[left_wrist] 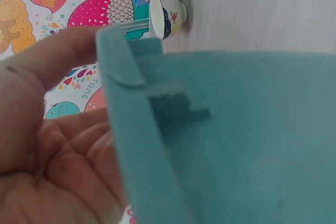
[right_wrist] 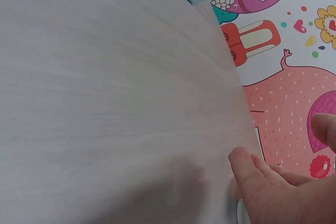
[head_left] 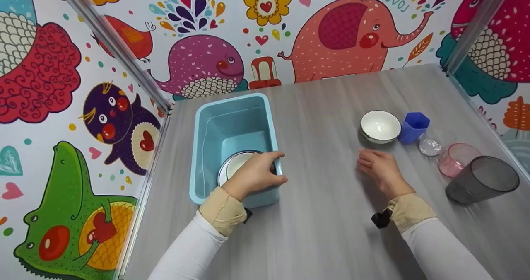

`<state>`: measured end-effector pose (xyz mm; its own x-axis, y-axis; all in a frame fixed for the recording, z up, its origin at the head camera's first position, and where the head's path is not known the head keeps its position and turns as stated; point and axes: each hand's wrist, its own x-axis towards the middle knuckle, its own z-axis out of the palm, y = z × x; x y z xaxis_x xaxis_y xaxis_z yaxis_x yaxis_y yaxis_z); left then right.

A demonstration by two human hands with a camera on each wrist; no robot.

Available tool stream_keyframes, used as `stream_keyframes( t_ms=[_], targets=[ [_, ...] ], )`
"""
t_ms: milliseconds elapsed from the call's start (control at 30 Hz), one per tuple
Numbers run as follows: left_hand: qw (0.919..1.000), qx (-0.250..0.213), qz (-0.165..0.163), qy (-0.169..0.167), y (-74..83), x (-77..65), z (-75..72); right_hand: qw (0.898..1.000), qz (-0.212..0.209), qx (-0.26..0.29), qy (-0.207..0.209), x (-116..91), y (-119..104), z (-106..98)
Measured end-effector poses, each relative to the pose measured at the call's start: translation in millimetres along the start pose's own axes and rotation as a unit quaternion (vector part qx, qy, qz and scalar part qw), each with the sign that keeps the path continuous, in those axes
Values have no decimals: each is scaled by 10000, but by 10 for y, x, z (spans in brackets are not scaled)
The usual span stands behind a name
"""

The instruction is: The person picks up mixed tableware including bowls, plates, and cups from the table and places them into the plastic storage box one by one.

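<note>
A light blue plastic bin [head_left: 227, 120] stands on the left of the table. My left hand [head_left: 254, 174] grips its right rim near the front corner; the left wrist view shows thumb and fingers on either side of the rim [left_wrist: 142, 145]. Inside the bin's front end lie white dishes [head_left: 236, 164] with a dark edge, partly hidden by that hand. My right hand [head_left: 383, 170] is over the table with fingers extended and holds nothing. Just beyond its fingertips sits a small white bowl [head_left: 380, 126], whose floral outside [left_wrist: 177, 17] shows in the left wrist view.
Right of the bowl stand a blue six-sided cup [head_left: 414, 127], a small clear object [head_left: 430, 146], a pink transparent glass [head_left: 453, 162] and a tall dark grey tumbler [head_left: 476, 184]. Walls with cartoon animals [head_left: 339, 44] border the grey table [head_left: 319, 147] at the back and sides.
</note>
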<state>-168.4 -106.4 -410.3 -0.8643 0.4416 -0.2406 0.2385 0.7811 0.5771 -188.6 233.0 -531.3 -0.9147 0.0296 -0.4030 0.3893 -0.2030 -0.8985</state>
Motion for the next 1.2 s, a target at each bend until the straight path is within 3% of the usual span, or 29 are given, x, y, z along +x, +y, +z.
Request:
stream_keyframes(
  t_ms=[567, 767, 1200],
  targets=[
    [9997, -174, -159, 49, -56, -55, -31, 9996, 53, 210, 160, 119, 1, -112],
    [9997, -252, -39, -46, -38, -12, -29, 9986, 164, 4, 495, 150, -14, -217],
    [9996, -251, -16, -91, -28, 2, -12, 9971, 392, 165, 638, 247, -87, -364]
  ],
)
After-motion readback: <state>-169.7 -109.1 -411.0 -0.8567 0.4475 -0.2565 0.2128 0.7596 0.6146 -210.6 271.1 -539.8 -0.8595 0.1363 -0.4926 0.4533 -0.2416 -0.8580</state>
